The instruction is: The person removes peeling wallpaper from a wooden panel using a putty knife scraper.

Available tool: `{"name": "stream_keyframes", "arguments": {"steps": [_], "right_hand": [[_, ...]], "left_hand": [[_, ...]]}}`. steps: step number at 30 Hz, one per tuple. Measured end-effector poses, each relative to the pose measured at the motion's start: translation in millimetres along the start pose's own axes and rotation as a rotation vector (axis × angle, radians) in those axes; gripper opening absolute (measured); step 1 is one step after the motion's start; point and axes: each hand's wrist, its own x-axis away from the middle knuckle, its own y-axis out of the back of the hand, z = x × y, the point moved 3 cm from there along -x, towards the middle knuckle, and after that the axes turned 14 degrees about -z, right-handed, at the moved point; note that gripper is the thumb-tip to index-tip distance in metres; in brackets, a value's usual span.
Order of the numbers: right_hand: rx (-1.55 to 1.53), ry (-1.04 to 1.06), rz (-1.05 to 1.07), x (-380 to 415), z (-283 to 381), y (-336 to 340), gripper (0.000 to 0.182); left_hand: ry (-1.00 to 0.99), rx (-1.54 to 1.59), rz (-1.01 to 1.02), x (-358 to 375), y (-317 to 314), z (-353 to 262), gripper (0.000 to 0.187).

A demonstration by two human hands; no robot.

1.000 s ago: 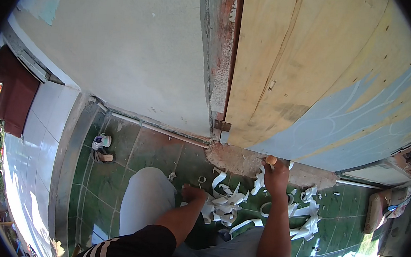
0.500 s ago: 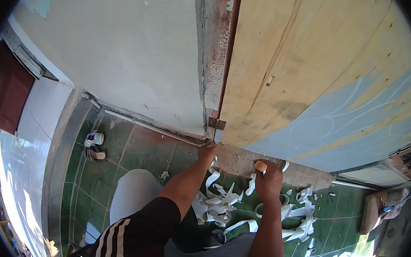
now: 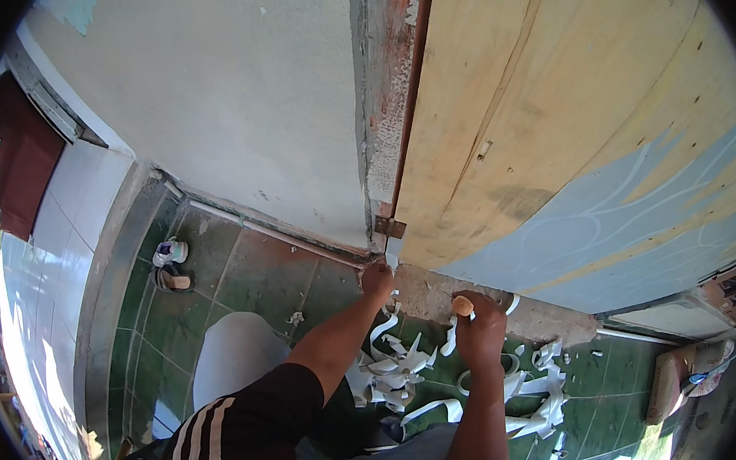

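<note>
My left hand is closed at the lower corner of the wooden door, just under a rusty hinge. A bit of pale strip shows between its fingers and the door edge. My right hand is wrapped round a tool with a light wooden handle end; the rest of the tool is hidden. A pale strip shows beside that hand. Blue-patterned covering remains over the door's lower right part.
Curled white strips lie on the green tiled floor, with more strips to the right. Sandals and a shoe are at the left. A pipe follows the wall base. A brownish block stands at the right.
My left hand has moved slightly down and right, and a pale strip now shows above it. My right hand remains nearly in place, still holding the handle.
</note>
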Motion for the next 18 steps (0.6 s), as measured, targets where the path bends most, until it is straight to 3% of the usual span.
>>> {"name": "stream_keyframes", "arguments": {"steps": [3,6,12,15,18], "right_hand": [[0.008,-0.005,0.0,-4,-3,-4,0.017],[0.03,-0.005,-0.024,-6,-14,-9,0.013],[0.058,-0.033,-0.089,-10,-34,-4,0.013],[0.079,-0.078,-0.101,-10,-47,-3,0.012],[0.081,-0.088,-0.113,-14,-49,-2,0.01]], "left_hand": [[-0.104,0.077,-0.088,29,23,-15,0.021],[-0.067,0.142,-0.067,50,41,-12,0.021],[-0.203,0.202,-0.056,104,85,-16,0.015],[-0.387,0.176,-0.05,126,126,-43,0.012],[-0.44,0.231,-0.034,145,160,-63,0.01]]}}
